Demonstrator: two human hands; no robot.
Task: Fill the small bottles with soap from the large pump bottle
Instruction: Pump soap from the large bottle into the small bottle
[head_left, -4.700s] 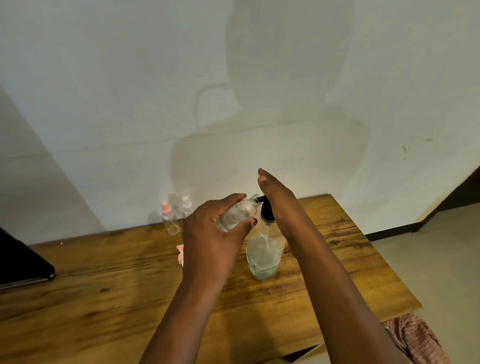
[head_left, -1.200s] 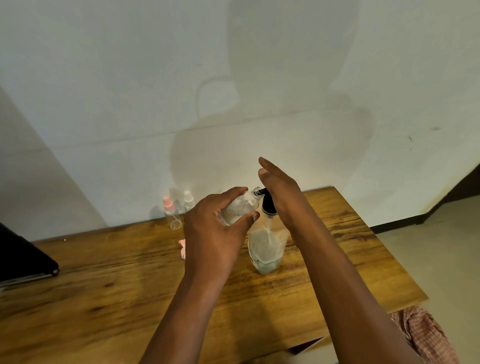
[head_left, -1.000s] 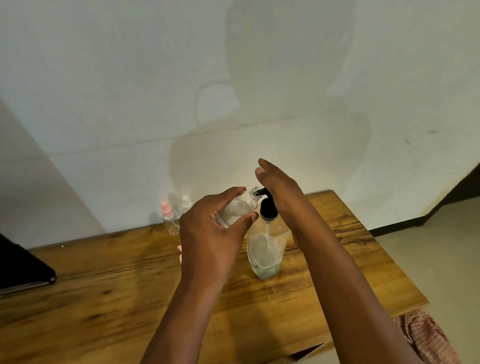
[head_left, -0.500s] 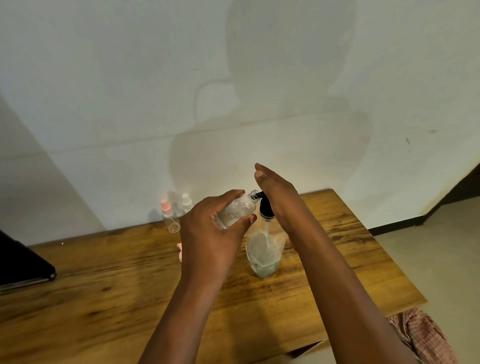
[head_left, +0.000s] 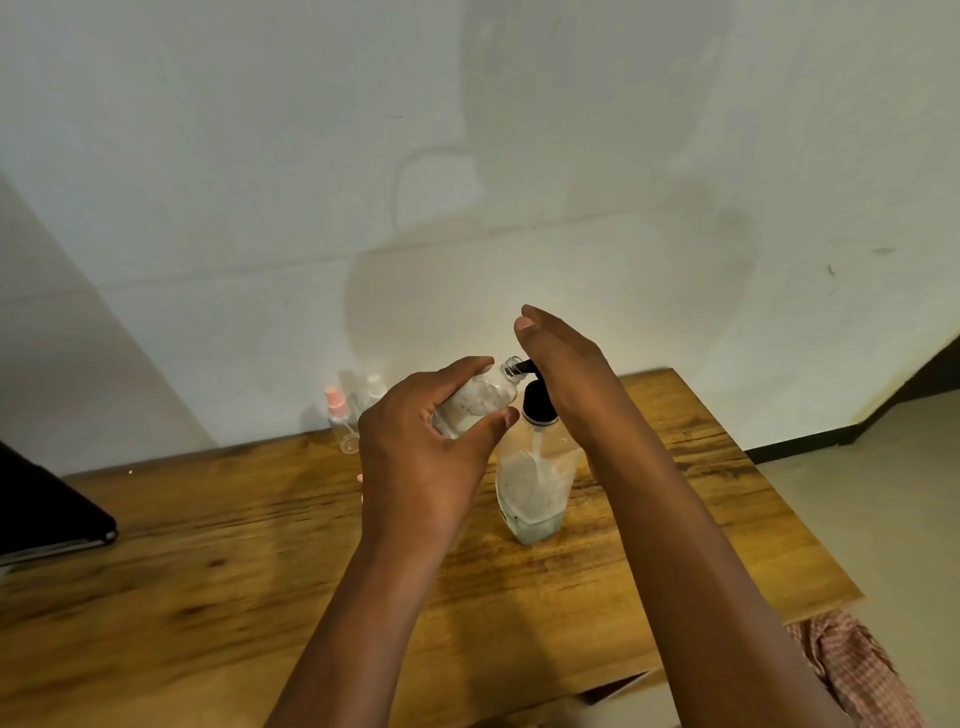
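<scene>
Left hand (head_left: 415, 457) had its fingers and thumb curled round a small bottle (head_left: 480, 402), just left of frame centre, which I kept tipped so its open neck met the black spout of the large pump bottle (head_left: 532, 483); I judged the tilt was there to catch the soap at the nozzle without spilling. My right hand (head_left: 563, 366) lay flat over the pump head, fingers straight and together, pressing down with the palm, probably because a flat press keeps the tall bottle upright on the counter (head_left: 208, 561). That bottle stood at centre frame, touching neither edge, with a pale, cloudy fill in its lower part. The small one looked partly full of the same cloudy stuff.

Further out, toward the wall at left of centre, a pink-capped small bottle (head_left: 340, 415) and a clear-capped one (head_left: 375, 388) stood near each other, well apart from my hands. A dark flat object (head_left: 47, 504) sat at the left edge, and checked cloth (head_left: 852, 670) showed at lower right. I could read no label or writing on any bottle.
</scene>
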